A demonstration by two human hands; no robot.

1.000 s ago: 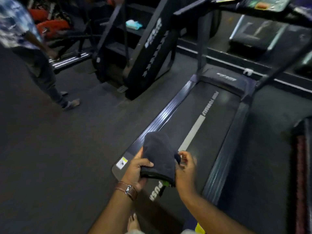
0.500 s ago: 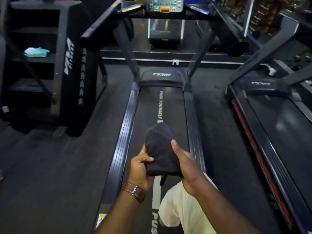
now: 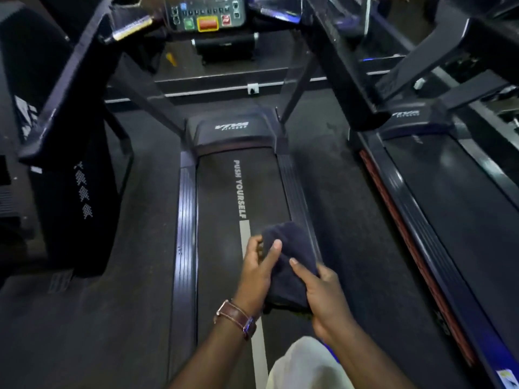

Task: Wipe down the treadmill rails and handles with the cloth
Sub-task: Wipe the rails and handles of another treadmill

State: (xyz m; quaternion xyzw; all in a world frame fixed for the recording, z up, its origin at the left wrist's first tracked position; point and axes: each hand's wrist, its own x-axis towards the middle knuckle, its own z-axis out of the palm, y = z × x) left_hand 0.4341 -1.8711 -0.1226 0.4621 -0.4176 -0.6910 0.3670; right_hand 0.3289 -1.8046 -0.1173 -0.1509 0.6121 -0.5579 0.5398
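Head view: both my left hand (image 3: 259, 272) and right hand (image 3: 323, 296) still grip the cloth (image 3: 289, 265), now nearer the treadmill (image 3: 185, 220) console (image 3: 207, 15).

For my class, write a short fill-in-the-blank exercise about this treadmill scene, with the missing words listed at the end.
1. Both hands hold a dark ____ above the treadmill belt.
2. The watch is worn on the ____ wrist.
3. The white lettering on the belt reads PUSH ____.
4. The large button in the middle of the console is ____, with a green one beside it.

Missing words: cloth; left; YOURSELF; red
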